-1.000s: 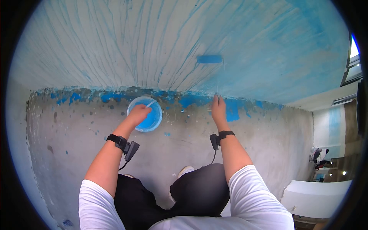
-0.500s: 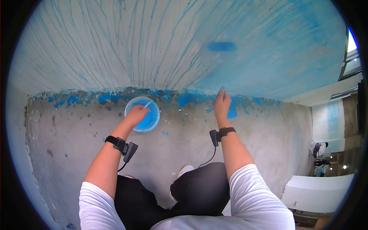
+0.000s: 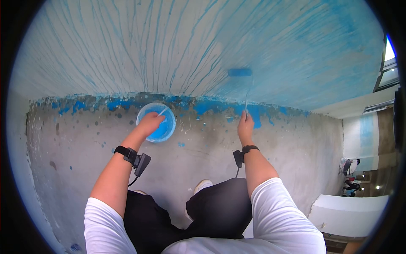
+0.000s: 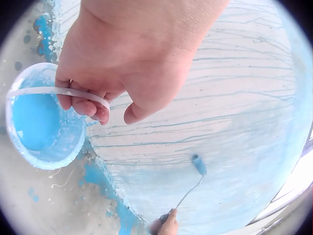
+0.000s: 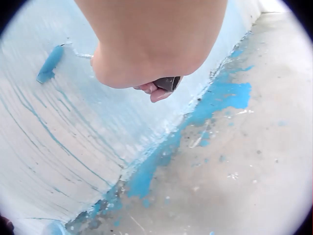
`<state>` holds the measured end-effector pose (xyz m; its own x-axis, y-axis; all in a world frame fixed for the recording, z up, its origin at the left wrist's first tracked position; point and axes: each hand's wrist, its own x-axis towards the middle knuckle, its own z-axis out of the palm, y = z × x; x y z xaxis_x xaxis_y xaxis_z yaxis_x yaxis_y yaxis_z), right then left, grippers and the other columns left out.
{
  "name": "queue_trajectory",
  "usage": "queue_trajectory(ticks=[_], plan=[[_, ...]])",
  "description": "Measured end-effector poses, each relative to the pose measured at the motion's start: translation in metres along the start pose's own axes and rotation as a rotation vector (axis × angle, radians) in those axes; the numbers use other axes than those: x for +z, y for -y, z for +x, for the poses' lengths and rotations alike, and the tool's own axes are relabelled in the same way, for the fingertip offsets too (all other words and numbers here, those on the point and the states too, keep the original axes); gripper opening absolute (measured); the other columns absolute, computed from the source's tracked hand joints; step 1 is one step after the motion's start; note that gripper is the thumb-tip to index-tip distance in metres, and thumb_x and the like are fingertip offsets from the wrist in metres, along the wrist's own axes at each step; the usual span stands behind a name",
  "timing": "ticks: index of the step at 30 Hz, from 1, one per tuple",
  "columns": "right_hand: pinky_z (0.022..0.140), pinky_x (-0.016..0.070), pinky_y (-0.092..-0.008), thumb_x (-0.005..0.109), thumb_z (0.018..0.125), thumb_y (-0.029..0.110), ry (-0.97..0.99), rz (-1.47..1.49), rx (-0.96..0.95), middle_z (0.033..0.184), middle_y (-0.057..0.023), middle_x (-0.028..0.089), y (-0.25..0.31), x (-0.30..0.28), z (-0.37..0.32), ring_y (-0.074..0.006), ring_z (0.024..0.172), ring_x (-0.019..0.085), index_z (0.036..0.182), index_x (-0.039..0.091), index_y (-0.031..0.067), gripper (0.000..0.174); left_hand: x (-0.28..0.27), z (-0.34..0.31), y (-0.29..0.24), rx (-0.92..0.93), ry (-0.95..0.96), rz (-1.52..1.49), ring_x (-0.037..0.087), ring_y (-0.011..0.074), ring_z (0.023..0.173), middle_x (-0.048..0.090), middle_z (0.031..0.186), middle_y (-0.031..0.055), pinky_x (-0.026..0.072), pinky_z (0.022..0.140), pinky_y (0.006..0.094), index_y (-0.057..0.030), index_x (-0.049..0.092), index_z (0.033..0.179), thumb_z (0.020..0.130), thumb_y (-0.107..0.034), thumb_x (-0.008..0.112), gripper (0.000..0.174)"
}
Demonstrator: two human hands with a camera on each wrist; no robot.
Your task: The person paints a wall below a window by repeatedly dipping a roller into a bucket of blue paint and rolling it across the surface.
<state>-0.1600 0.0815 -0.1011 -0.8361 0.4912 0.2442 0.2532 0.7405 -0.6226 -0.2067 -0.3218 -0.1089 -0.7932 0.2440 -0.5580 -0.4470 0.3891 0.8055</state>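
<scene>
In the head view the left hand [image 3: 151, 123] holds the white handle [image 4: 46, 90] of a bucket [image 3: 171, 133] with blue paint [image 4: 35, 120] in it; its fingers curl under the handle in the left wrist view. The right hand [image 3: 245, 127] grips the dark handle [image 5: 168, 83] of a paint roller. The blue roller head [image 3: 240, 72] lies against the wall [image 3: 287, 63], low down, where streaky white meets light blue. Thin blue drips run down the wall left of the roller.
Grey floor [image 3: 97, 152] with blue paint splashes runs along the wall's foot. The wearer's knees and a shoe [image 3: 203, 185] are below the hands. A white panel [image 3: 351, 215] stands at lower right, and another person [image 3: 350, 166] is far off at the right.
The roller head first moved up and to the right on the wall, then came back down and slightly left. The right hand has lowered from half a second ago. The left hand keeps hold of the bucket handle.
</scene>
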Motion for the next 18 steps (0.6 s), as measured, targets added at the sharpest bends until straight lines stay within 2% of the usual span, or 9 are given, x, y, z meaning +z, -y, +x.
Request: queue_trajectory(ticks=[1,5,7,8,10,14,18], plan=[[0.059,0.0409,-0.0400,0.048,0.097,0.031,-0.018,-0.004,-0.035,0.069,-0.0182,0.057,0.002,0.000,0.001,-0.0321,0.060,0.051,0.097,0.059,-0.0051,0.038,0.001,-0.001,-0.001,0.001,-0.004,0.002,0.057,0.0188,0.072,0.061,0.078,0.0087,0.0437,0.066,0.0329,0.0016,0.063,0.092,0.086,-0.036,0.057,0.039],[0.058,0.0409,-0.0405,0.047,0.097,0.031,0.022,0.012,-0.022,0.067,-0.0184,0.056,0.071,-0.010,0.017,-0.0326,0.058,0.050,0.096,0.058,-0.0051,0.037,0.000,-0.002,-0.002,0.004,-0.013,0.002,0.057,0.0191,0.073,0.061,0.079,0.0093,0.0440,0.066,0.0332,0.0015,0.063,0.091,0.085,-0.037,0.058,0.039],[0.056,0.0398,-0.0385,0.048,0.097,0.030,-0.097,0.089,-0.172,0.063,-0.0138,0.053,0.106,-0.004,0.030,-0.0266,0.055,0.049,0.091,0.057,-0.0035,0.035,0.000,0.000,-0.001,-0.008,-0.006,0.007,0.057,0.0190,0.073,0.062,0.079,0.0094,0.0440,0.067,0.0332,0.0014,0.063,0.091,0.085,-0.036,0.058,0.039],[0.056,0.0398,-0.0385,0.048,0.097,0.030,-0.097,0.089,-0.173,0.063,-0.0138,0.053,0.120,-0.001,0.035,-0.0266,0.055,0.049,0.091,0.057,-0.0035,0.035,-0.001,0.001,-0.001,-0.023,-0.001,0.015,0.058,0.0189,0.073,0.062,0.079,0.0094,0.0441,0.067,0.0331,0.0014,0.063,0.090,0.085,-0.036,0.058,0.038],[0.050,0.0376,-0.0397,0.049,0.096,0.029,-0.083,0.303,-0.161,0.058,-0.0151,0.053,0.138,0.005,0.041,-0.0311,0.050,0.051,0.085,0.057,-0.0011,0.033,0.000,0.002,0.000,-0.018,-0.002,0.010,0.057,0.0188,0.073,0.062,0.079,0.0093,0.0441,0.067,0.0330,0.0013,0.063,0.090,0.085,-0.036,0.058,0.038],[0.050,0.0373,-0.0393,0.050,0.096,0.027,-0.064,0.304,-0.178,0.057,-0.0139,0.051,0.134,0.012,0.040,-0.0293,0.049,0.048,0.084,0.056,-0.0009,0.031,-0.001,0.000,0.000,-0.026,-0.002,0.011,0.058,0.0186,0.074,0.062,0.080,0.0089,0.0444,0.067,0.0328,0.0015,0.063,0.090,0.085,-0.036,0.059,0.038],[0.053,0.0390,-0.0411,0.050,0.096,0.030,-0.048,0.166,-0.159,0.062,-0.0170,0.055,0.081,0.018,0.027,-0.0318,0.054,0.053,0.085,0.056,-0.0019,0.034,-0.003,-0.001,0.001,-0.034,-0.014,-0.020,0.058,0.0189,0.074,0.062,0.080,0.0089,0.0449,0.068,0.0328,0.0017,0.062,0.092,0.085,-0.036,0.059,0.039]])
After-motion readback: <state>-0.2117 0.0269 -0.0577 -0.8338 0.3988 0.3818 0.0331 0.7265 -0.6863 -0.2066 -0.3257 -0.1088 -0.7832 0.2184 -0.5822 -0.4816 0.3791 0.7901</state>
